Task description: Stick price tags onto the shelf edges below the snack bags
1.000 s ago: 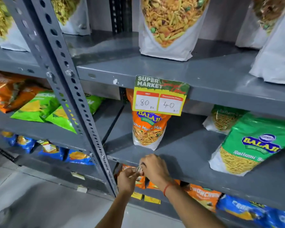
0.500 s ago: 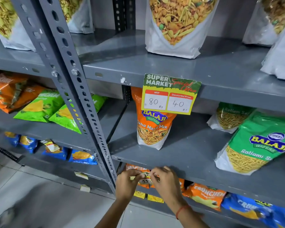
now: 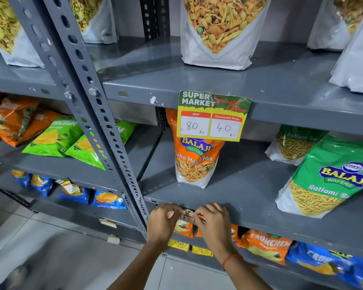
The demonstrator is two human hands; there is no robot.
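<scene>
The price tag (image 3: pixel 186 216) pinched between the left hand (image 3: pixel 162 223) and right hand (image 3: pixel 215 225) is mostly covered by fingers, its print too small to read, and whether it touches the near shelf edge (image 3: pixel 281 227) cannot be told. The mixture pouch (image 3: pixel 220 32) and its neighbours on the far top shelf are cut off by the upper edge, and the green Ratlami sev bag (image 3: pixel 327 176) by the right edge. The hanging offer card (image 3: pixel 213 116) hides the top of the orange Balaji bag (image 3: pixel 195 162); the blue bags (image 3: pixel 331 262) at lower right are blurred.
</scene>
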